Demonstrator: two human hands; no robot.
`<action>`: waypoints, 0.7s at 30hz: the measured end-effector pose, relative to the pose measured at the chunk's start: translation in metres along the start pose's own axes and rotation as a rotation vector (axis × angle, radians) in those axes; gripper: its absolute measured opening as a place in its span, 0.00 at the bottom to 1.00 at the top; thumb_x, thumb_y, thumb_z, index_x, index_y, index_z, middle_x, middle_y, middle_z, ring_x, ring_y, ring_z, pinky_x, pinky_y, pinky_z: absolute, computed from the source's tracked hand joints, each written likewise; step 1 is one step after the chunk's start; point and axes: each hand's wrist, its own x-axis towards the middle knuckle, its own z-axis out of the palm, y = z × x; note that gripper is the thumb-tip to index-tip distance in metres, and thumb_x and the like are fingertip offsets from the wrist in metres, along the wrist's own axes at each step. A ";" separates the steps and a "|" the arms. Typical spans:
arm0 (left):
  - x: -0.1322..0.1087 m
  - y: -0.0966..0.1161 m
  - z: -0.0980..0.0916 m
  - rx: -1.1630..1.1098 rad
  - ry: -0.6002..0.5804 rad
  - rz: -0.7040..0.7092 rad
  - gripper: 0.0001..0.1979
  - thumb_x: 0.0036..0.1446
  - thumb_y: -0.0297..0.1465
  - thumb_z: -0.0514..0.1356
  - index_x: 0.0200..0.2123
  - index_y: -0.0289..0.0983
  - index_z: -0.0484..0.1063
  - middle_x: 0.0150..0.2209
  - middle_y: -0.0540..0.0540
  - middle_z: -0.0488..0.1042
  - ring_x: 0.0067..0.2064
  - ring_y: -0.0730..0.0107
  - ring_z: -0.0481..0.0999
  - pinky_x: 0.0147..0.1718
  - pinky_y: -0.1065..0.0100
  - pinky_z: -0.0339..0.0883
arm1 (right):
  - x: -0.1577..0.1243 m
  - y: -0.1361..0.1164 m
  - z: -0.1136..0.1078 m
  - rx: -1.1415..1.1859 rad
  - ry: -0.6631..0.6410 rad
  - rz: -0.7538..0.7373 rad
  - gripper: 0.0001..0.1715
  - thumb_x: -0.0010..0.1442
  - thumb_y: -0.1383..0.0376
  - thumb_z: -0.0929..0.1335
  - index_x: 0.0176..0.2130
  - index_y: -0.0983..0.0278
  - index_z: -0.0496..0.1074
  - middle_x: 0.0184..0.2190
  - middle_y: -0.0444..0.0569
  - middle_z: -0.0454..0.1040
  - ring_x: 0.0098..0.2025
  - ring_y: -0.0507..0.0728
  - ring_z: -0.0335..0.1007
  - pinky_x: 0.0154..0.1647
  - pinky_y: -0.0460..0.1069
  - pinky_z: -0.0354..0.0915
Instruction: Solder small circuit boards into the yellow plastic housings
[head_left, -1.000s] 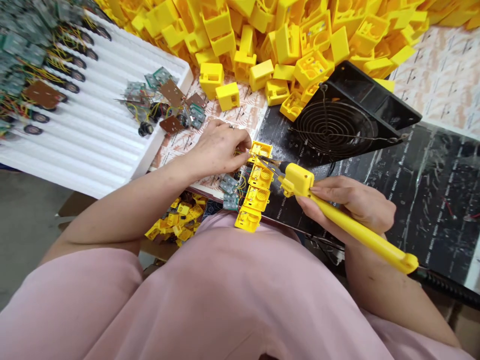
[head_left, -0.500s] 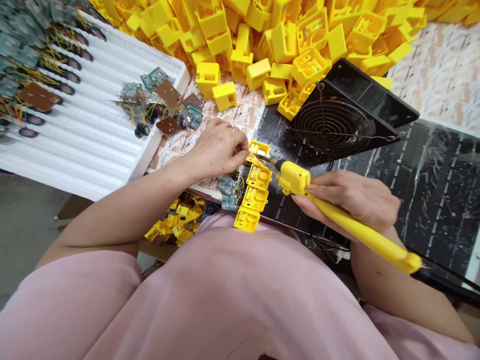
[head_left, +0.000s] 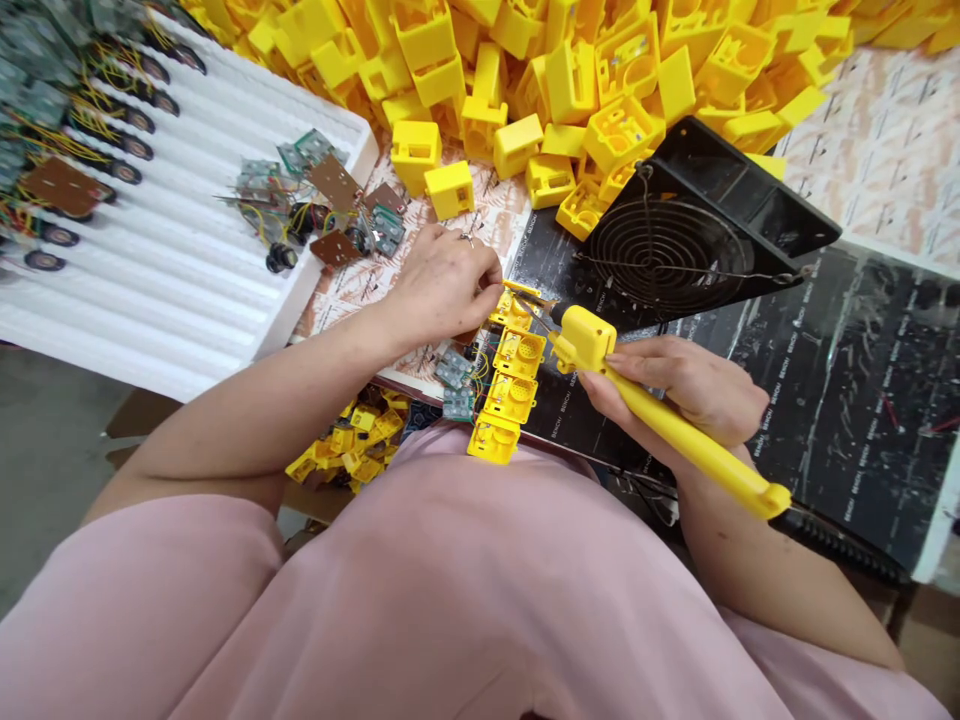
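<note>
My right hand [head_left: 675, 390] is wrapped round a yellow soldering tool [head_left: 589, 338], whose metal tip reaches the topmost of several small yellow housings [head_left: 514, 397] in a column at the table edge. My left hand [head_left: 454, 285] is closed in a pinch at that top housing's left side; what its fingertips hold is too small to make out. Green circuit boards [head_left: 457, 400] with thin wires lie beside the lower housings, on their left.
A black fan [head_left: 667, 240] stands behind the tool. Yellow housings are heaped [head_left: 517, 60] at the back. A white foam tray [head_left: 187, 210] holds boards and wired round parts on the left. More yellow pieces [head_left: 356, 440] lie below the table edge.
My right hand and the rear end of the tool have swung left, and the tool is now steeper. My left hand has shifted slightly, staying at the top housing.
</note>
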 end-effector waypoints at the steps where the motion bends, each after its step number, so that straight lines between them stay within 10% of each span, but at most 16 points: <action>1: 0.001 0.001 -0.002 0.006 -0.010 -0.003 0.12 0.61 0.34 0.56 0.36 0.37 0.80 0.35 0.42 0.80 0.48 0.50 0.80 0.60 0.43 0.64 | 0.001 0.000 0.001 0.000 -0.006 -0.010 0.13 0.58 0.61 0.80 0.35 0.56 0.74 0.26 0.38 0.81 0.26 0.54 0.81 0.21 0.46 0.72; 21: 0.004 0.003 -0.006 0.054 -0.021 0.042 0.11 0.60 0.34 0.57 0.35 0.38 0.80 0.33 0.44 0.79 0.47 0.52 0.79 0.62 0.45 0.62 | -0.002 0.001 -0.006 0.032 0.070 0.031 0.15 0.55 0.63 0.81 0.40 0.54 0.77 0.29 0.38 0.83 0.27 0.55 0.81 0.23 0.47 0.74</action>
